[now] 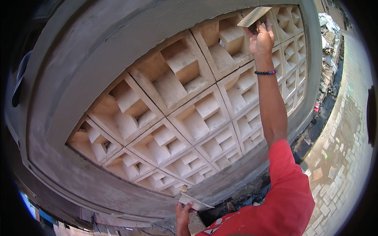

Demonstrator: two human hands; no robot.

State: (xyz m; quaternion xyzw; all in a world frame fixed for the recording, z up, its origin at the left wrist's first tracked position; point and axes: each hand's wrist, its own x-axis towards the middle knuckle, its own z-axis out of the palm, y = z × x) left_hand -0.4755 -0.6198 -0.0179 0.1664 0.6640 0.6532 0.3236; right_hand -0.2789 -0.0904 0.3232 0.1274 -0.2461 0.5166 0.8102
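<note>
Two grips loaded, head view. Right grip (261, 41) is closed on the back of a flat plate (254, 16), up at the block panel's (193, 112) top edge; plate sits tilted, can't tell if it touches. Left grip (184, 214) is narrow on a pale plate (197, 201), thumb on top, just below the panel's bottom edge.

Edges: grey frame (94, 70) wraps the panel; some ridges in its face above the panel. Panel cells are recessed and stepped inside. Right forearm (271, 106) crosses in front of the panel's right part.

Room: right of the panel, a dark ditch (309, 139), rubble (329, 37), then wide paved ground (338, 169), sunlit.
</note>
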